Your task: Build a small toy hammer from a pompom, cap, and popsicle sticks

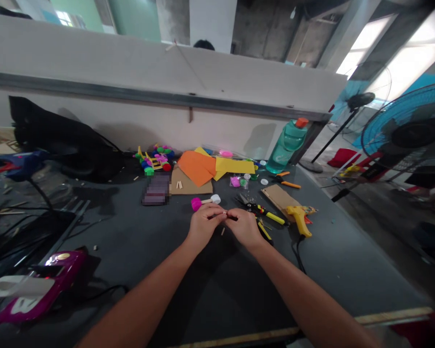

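My left hand [205, 223] and my right hand [243, 227] meet over the dark table, thumbs and fingertips pinched together. Between the fingertips shows a tiny pale piece [224, 213], too small to name. Just beyond my left hand lies a small stick piece with a magenta cap [196, 204] at one end and a white cap [215, 198] at the other. A short wooden stick [223, 232] rests on the table below my fingers. Beside my right hand are black-and-yellow pliers [271, 215], with another yellow-handled tool [264, 232] partly hidden by that hand.
To the right are a yellow glue gun [301, 217], a cardboard strip [281, 200] and a teal bottle [287, 147]. Orange paper [197, 166], yellow paper [235, 166] and colourful small models [154, 160] stand at the back. A magenta device [54, 280] sits left.
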Action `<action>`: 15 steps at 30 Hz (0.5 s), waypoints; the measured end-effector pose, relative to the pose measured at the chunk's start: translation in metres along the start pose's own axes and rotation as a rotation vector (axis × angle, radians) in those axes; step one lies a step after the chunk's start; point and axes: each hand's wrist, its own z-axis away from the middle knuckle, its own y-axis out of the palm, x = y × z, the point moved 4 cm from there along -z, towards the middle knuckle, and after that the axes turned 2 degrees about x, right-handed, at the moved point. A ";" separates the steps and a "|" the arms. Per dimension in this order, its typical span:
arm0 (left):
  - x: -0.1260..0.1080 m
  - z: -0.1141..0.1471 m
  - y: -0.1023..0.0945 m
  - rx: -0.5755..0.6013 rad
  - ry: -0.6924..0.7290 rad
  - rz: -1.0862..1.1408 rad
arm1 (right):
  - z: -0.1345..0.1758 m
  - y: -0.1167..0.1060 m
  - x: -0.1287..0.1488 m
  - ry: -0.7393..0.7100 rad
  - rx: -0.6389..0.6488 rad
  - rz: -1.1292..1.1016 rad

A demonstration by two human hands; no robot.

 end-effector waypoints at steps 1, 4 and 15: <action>-0.003 0.000 0.000 -0.016 -0.006 0.024 | -0.001 -0.005 0.003 -0.004 0.008 -0.006; -0.008 0.001 -0.003 -0.049 -0.049 0.109 | -0.004 -0.032 0.004 -0.005 0.028 0.048; 0.001 -0.004 -0.010 -0.087 -0.378 0.422 | 0.014 -0.073 -0.071 0.213 0.212 0.772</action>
